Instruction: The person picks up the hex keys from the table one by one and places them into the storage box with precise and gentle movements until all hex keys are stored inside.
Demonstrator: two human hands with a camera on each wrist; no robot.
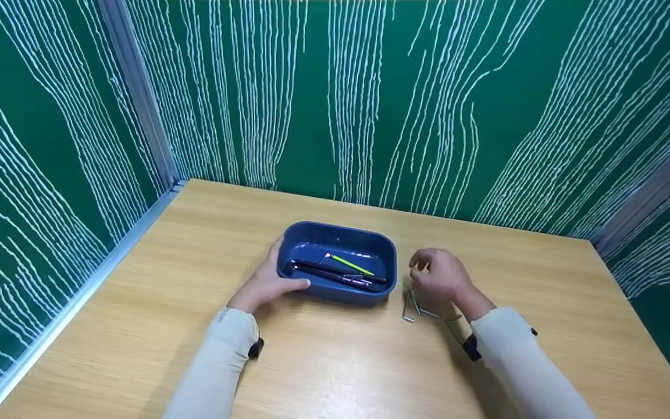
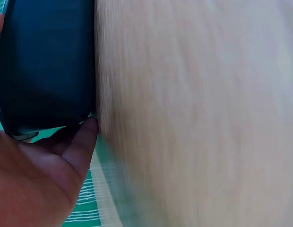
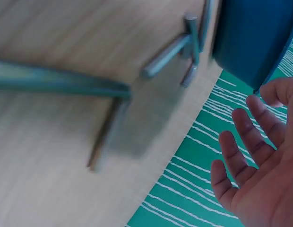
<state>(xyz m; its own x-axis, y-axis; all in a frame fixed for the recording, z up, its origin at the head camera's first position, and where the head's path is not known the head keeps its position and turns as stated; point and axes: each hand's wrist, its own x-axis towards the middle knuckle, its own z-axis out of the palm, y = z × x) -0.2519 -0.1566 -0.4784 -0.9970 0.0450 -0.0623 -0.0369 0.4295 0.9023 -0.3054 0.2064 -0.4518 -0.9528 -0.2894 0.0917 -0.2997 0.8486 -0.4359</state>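
Note:
A dark blue plastic box [image 1: 335, 298] stands on the wooden table, its open top facing up. My left hand [image 1: 270, 280] grips its left end, the thumb along the front side and the fingers around the far side. Inside lie a slim yellow-green stick [image 1: 352, 265] and several dark pens [image 1: 335, 274]. To the right of the box my right hand [image 1: 442, 272] hovers with loosely bent fingers, holding nothing. Below it several L-shaped metal hex keys [image 1: 415, 304] rest on the table. A larger hex key [image 3: 66, 81] lies under the right wrist.
The wooden table [image 1: 323, 361] reaches back to a green partition [image 1: 312, 105] with wavy white lines. Metal posts [image 1: 143, 99] frame the partition, and a metal strip [image 1: 67, 317] runs along the left table edge.

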